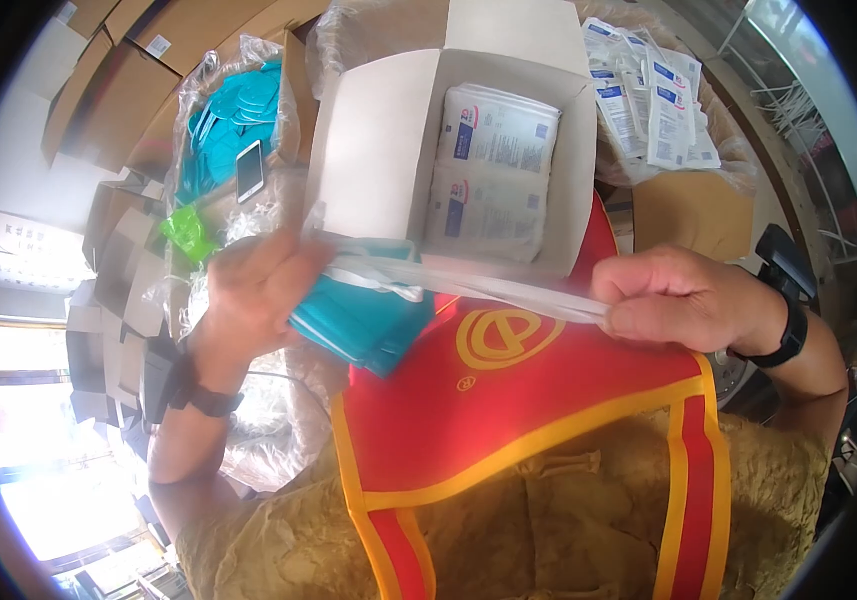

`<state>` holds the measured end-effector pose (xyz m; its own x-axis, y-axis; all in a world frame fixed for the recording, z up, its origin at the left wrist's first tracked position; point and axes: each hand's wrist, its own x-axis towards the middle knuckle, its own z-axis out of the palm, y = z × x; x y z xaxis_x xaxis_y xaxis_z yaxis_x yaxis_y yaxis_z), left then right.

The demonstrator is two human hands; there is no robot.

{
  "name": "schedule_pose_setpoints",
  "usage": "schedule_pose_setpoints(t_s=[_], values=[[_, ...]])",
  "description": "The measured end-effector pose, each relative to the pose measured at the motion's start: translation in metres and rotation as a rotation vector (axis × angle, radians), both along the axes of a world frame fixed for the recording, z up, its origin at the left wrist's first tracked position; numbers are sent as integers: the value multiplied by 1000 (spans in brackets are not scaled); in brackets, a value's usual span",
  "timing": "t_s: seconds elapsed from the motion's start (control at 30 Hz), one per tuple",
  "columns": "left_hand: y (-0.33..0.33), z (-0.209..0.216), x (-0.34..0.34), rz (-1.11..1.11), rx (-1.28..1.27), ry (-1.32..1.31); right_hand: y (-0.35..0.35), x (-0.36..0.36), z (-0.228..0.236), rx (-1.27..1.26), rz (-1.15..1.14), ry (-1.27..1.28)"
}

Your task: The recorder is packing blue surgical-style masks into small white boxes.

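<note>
My left hand [263, 285], somewhat blurred, is closed on a bundle of teal folded pieces [368, 318] with white strips at its top. Several thin white strips [508, 292] run taut from that bundle to my right hand [663, 298], whose thumb and fingers pinch their ends. The bundle hangs over a red apron [548, 420] with yellow edging, which I wear. Just beyond my hands stands an open white carton [373, 150]. Two stacks of flat white printed packets [493, 180] lie side by side in it.
At the far left, a plastic-lined box holds loose teal pieces [238, 115], with a phone [249, 172] at its edge. Green plastic [188, 234] lies nearby. More white packets [653, 100] fill a lined box at the far right. Brown cartons [138, 100] stand behind on the left.
</note>
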<state>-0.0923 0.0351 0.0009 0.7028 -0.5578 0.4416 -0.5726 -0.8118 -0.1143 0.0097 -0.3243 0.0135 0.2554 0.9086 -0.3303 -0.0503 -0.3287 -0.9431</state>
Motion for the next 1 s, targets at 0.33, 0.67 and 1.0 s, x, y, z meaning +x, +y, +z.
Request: schedule_pose_setpoints(t_s=[0.33,0.67,1.0], values=[[14,-3,6,26,67,-56,-24,-4,19,-65,-21,-40],[-38,-6,16,-153,-19,-79,7,12,-22,-9,-114,259],[-56,7,15,-223,69,88,64,13,-49,209,-282,447]])
